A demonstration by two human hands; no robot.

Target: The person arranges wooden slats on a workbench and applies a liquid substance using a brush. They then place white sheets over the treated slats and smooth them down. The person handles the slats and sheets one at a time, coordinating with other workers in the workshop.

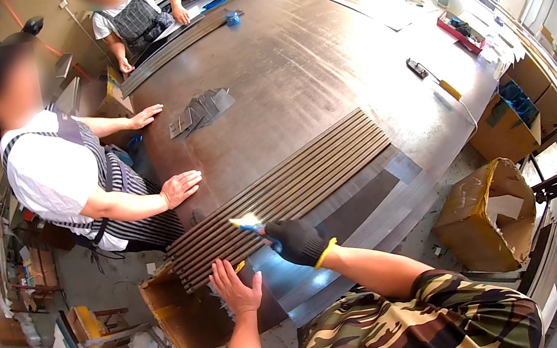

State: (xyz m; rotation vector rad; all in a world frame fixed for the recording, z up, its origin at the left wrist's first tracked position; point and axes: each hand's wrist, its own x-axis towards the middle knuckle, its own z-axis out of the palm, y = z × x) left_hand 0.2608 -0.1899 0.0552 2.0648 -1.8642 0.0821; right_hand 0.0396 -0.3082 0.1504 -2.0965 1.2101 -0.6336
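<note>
A brown ribbed panel point(294, 179), or a row of long strips lying side by side, runs diagonally across the near part of the table. My right hand point(297, 243) wears a dark glove with a yellow cuff. It is closed round a slim blue-handled tool point(252, 227) whose pale tip glares above the ribs; its exact kind is unclear. My left hand point(236, 286) is bare, with fingers apart, at the panel's near-left edge. A small yellow piece shows beside its fingertips. Dark flat sheets point(362, 210) lie along the panel's right side.
A co-worker in striped apron point(121, 178) rests both hands on the table's left edge; another person point(139, 20) handles strips at the far end. Thin dark plates point(202, 111) lie mid-table. A corded yellow-handled tool point(436, 79) lies right. Cardboard boxes point(488, 216) stand around the table.
</note>
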